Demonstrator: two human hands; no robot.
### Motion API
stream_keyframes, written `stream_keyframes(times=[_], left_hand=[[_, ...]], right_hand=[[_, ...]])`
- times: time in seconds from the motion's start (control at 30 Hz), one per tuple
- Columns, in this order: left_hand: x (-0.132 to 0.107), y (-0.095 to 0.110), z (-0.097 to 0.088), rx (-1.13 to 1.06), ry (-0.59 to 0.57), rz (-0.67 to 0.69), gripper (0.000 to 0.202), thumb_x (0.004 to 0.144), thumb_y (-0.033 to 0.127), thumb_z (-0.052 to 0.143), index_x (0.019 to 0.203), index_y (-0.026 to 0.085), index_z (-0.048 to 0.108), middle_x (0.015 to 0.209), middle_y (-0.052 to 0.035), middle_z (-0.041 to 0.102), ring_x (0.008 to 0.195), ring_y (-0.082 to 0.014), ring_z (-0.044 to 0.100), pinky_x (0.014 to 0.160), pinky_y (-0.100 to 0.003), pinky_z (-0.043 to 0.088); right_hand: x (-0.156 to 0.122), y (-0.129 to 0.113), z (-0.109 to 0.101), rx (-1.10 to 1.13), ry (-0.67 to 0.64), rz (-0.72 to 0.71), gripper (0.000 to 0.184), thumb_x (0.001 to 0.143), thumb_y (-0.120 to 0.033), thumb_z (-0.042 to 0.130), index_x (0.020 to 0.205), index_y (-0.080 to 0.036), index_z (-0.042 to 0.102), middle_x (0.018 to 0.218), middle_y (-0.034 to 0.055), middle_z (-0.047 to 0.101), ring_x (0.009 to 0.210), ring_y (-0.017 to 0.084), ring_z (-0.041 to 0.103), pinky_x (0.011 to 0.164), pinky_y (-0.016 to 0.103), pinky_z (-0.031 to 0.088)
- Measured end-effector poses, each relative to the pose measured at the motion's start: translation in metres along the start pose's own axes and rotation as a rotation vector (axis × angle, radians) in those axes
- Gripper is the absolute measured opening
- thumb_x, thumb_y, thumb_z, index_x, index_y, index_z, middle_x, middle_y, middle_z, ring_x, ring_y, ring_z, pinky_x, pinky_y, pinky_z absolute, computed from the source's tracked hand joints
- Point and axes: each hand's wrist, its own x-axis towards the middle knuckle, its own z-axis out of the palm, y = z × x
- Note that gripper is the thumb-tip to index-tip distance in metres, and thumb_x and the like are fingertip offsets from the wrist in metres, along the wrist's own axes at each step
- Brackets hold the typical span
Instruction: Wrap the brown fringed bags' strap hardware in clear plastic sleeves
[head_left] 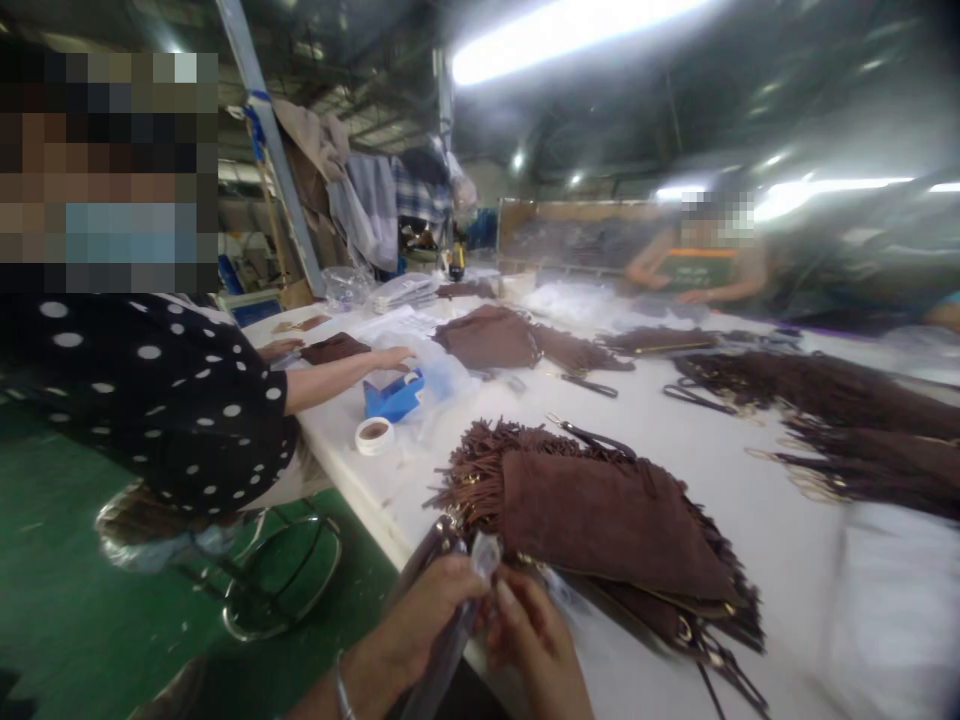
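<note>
My left hand [442,605] is closed round a dark strap [421,552] with a metal fitting at its upper end. Clear plastic film [486,553] sticks up between my hands and also runs down below the left one. My right hand [536,640] has its fingers pinched together at the film; what lies between the fingertips is partly hidden. Just beyond my hands, brown suede-like fringed bags [607,515] lie stacked on the white table [352,485]. A dark wrist strap [592,437] shows behind the stack.
To the left, a co-worker in a polka-dot top [217,400] sits on a stool [255,600] and reaches toward a blue tape dispenser [394,395]. A tape roll [374,435] lies nearby. More brown bags [825,400] are piled right. Another person [697,265] works across the table.
</note>
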Motion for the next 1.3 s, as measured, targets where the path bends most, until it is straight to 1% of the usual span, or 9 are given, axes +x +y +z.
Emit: stream_keyframes(times=[0.13, 0.23, 0.33, 0.5, 0.6, 0.8, 1.03, 1.23, 1.3], left_hand=[[-0.002, -0.007, -0.008, -0.058, -0.031, -0.017, 0.024, 0.084, 0.031, 0.064, 0.09, 0.008, 0.069, 0.074, -0.01, 0.065, 0.061, -0.0163, 0.058, 0.062, -0.027, 0.044], [-0.006, -0.012, -0.014, -0.115, -0.049, -0.021, 0.029, 0.085, 0.034, 0.067, 0.098, 0.007, 0.068, 0.08, -0.0117, 0.066, 0.067, -0.0172, 0.06, 0.067, -0.027, 0.045], [-0.009, -0.013, -0.017, -0.179, -0.05, -0.023, 0.03, 0.085, 0.035, 0.069, 0.098, 0.008, 0.068, 0.08, -0.0112, 0.065, 0.071, -0.0172, 0.06, 0.069, -0.026, 0.045], [-0.009, -0.013, -0.018, -0.273, -0.079, 0.014, 0.025, 0.087, 0.033, 0.068, 0.099, 0.01, 0.069, 0.082, -0.0088, 0.063, 0.075, -0.0154, 0.058, 0.071, -0.024, 0.045], [-0.007, -0.015, -0.017, -0.23, -0.041, 0.013, 0.028, 0.085, 0.036, 0.07, 0.097, 0.011, 0.07, 0.077, -0.0065, 0.062, 0.071, -0.0149, 0.056, 0.068, -0.023, 0.044], [-0.006, -0.017, -0.012, -0.08, 0.072, 0.017, 0.039, 0.08, 0.048, 0.072, 0.091, 0.011, 0.07, 0.07, -0.0034, 0.059, 0.065, -0.0155, 0.053, 0.066, -0.025, 0.042], [-0.006, -0.019, -0.016, 0.146, 0.107, 0.061, 0.028, 0.086, 0.04, 0.064, 0.082, 0.013, 0.066, 0.073, -0.0016, 0.056, 0.071, -0.0151, 0.05, 0.067, -0.022, 0.041], [-0.01, -0.019, -0.013, -0.029, 0.022, 0.011, 0.026, 0.086, 0.038, 0.066, 0.09, 0.012, 0.065, 0.076, -0.0054, 0.061, 0.066, -0.0145, 0.054, 0.065, -0.024, 0.044], [-0.01, -0.02, -0.012, -0.064, 0.047, 0.0, 0.026, 0.085, 0.037, 0.068, 0.092, 0.012, 0.063, 0.078, -0.0055, 0.062, 0.065, -0.0137, 0.055, 0.063, -0.022, 0.044]], right_hand=[[-0.006, 0.002, 0.001, -0.216, 0.102, -0.072, 0.045, 0.079, -0.054, 0.068, 0.108, -0.02, 0.068, 0.068, 0.002, 0.065, 0.057, 0.016, 0.058, 0.048, 0.022, 0.045], [-0.009, 0.007, 0.0, -0.354, 0.175, -0.172, 0.041, 0.082, -0.053, 0.064, 0.108, -0.022, 0.069, 0.086, 0.0068, 0.072, 0.075, 0.022, 0.066, 0.064, 0.027, 0.053], [-0.013, 0.015, 0.0, -0.467, 0.226, -0.296, 0.036, 0.085, -0.051, 0.061, 0.107, -0.024, 0.071, 0.103, 0.0086, 0.072, 0.088, 0.024, 0.067, 0.077, 0.029, 0.054], [-0.016, 0.027, 0.001, -0.556, 0.22, -0.439, 0.028, 0.091, -0.044, 0.055, 0.107, -0.027, 0.071, 0.109, 0.0071, 0.07, 0.099, 0.024, 0.066, 0.089, 0.031, 0.051], [-0.015, 0.035, 0.0, -0.615, 0.193, -0.492, 0.027, 0.094, -0.039, 0.051, 0.11, -0.027, 0.069, 0.112, 0.0068, 0.069, 0.105, 0.023, 0.064, 0.09, 0.031, 0.05], [-0.015, 0.042, 0.0, -0.746, 0.164, -0.548, 0.026, 0.097, -0.028, 0.043, 0.114, -0.026, 0.063, 0.107, 0.0072, 0.068, 0.097, 0.02, 0.065, 0.082, 0.027, 0.05], [-0.014, 0.013, 0.004, -0.781, 0.004, -0.452, 0.022, 0.097, -0.025, 0.041, 0.101, -0.022, 0.062, 0.091, 0.0057, 0.064, 0.084, 0.019, 0.062, 0.075, 0.026, 0.047], [-0.019, 0.003, 0.0, -0.484, 0.008, -0.124, 0.03, 0.095, -0.043, 0.047, 0.107, -0.02, 0.062, 0.088, 0.0056, 0.068, 0.074, 0.018, 0.063, 0.065, 0.024, 0.05], [-0.021, 0.004, -0.001, -0.435, 0.042, -0.091, 0.032, 0.094, -0.046, 0.05, 0.107, -0.02, 0.063, 0.081, 0.0044, 0.068, 0.067, 0.017, 0.062, 0.059, 0.023, 0.048]])
